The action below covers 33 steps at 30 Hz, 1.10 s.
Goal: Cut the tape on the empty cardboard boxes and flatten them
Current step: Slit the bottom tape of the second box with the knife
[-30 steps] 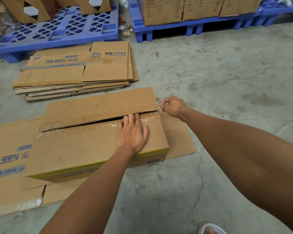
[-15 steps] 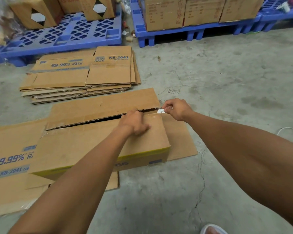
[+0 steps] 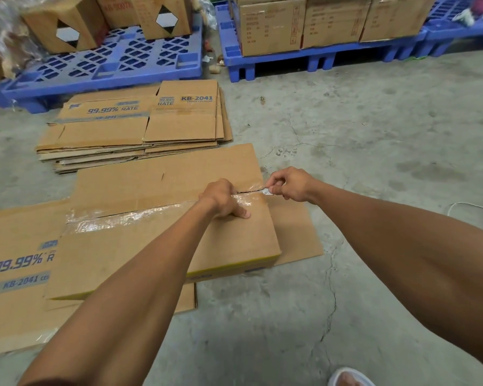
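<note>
Head view: left hand (image 3: 223, 197) now curling, pressing box (image 3: 162, 243); right hand (image 3: 289, 183) pinching blade (image 3: 267, 191), entering taped seam (image 3: 156, 208); cutting beginning.

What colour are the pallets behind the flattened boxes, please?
Blue pallets, seen in the head view.

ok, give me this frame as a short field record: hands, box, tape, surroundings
left hand: fingers curled, pressing down on the box top at the seam
right hand: grip pinches a small blade at the seam's right end
box: upright on the floor, flaps closed
tape: clear, along the seam
stack: flattened boxes behind
pallets: blue, loaded
</note>
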Each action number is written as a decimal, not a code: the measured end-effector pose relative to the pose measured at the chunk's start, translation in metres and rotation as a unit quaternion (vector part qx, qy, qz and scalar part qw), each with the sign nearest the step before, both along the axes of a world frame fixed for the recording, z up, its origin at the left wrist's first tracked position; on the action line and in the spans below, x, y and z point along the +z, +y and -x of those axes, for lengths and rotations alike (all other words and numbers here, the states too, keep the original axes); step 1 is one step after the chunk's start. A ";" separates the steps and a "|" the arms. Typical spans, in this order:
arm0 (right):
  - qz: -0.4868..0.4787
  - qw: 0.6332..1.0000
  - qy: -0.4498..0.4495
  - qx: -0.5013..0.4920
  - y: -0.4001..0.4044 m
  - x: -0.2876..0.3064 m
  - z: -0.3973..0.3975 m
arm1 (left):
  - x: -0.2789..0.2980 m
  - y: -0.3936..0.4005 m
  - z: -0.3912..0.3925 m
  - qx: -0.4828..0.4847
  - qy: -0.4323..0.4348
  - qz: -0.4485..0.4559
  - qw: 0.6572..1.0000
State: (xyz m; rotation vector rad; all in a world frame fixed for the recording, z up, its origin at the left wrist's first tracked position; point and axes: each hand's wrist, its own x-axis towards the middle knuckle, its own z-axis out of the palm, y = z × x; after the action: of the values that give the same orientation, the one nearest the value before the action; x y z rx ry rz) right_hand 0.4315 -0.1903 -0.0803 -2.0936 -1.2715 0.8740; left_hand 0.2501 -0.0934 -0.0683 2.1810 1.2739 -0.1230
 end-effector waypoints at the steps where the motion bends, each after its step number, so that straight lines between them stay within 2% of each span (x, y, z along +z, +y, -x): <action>1: -0.009 1.000 0.002 -0.008 -0.001 -0.001 0.000 | 0.001 0.000 0.001 0.001 -0.004 0.007 1.000; 5: -0.056 0.998 -0.010 -0.036 0.002 -0.006 0.003 | 0.001 0.005 0.001 0.013 -0.028 0.031 0.999; 12: -0.017 0.999 -0.051 0.008 0.006 -0.001 -0.001 | -0.007 0.010 0.001 0.031 -0.061 0.043 0.997; 17: -0.030 0.994 -0.099 -0.015 0.008 -0.013 0.003 | -0.003 0.014 0.002 -0.003 -0.090 0.083 0.992; 21: -0.053 0.994 -0.078 -0.057 0.008 -0.019 0.010 | -0.003 0.022 -0.001 -0.020 -0.120 0.086 0.989; 24: -0.036 0.997 -0.052 -0.032 0.006 -0.019 0.008 | -0.009 0.027 -0.001 -0.012 -0.124 0.077 0.989; 27: 0.005 1.000 0.019 -0.024 -0.001 -0.018 0.004 | -0.011 0.031 0.000 -0.022 -0.093 0.011 0.995; 29: 0.020 0.997 0.061 -0.035 -0.002 -0.019 0.008 | -0.006 0.037 0.004 -0.063 -0.058 -0.021 0.996; 33: 0.047 0.999 0.024 -0.001 0.001 -0.015 0.023 | 0.010 0.052 0.020 -0.128 0.044 -0.010 0.991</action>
State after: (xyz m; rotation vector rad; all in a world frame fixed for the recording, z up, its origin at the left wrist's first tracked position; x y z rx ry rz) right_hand 0.4085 -0.1896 -0.0954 -2.1319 -1.2256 0.9959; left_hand 0.2306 -0.0416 -0.0587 2.3714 1.0398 -0.3144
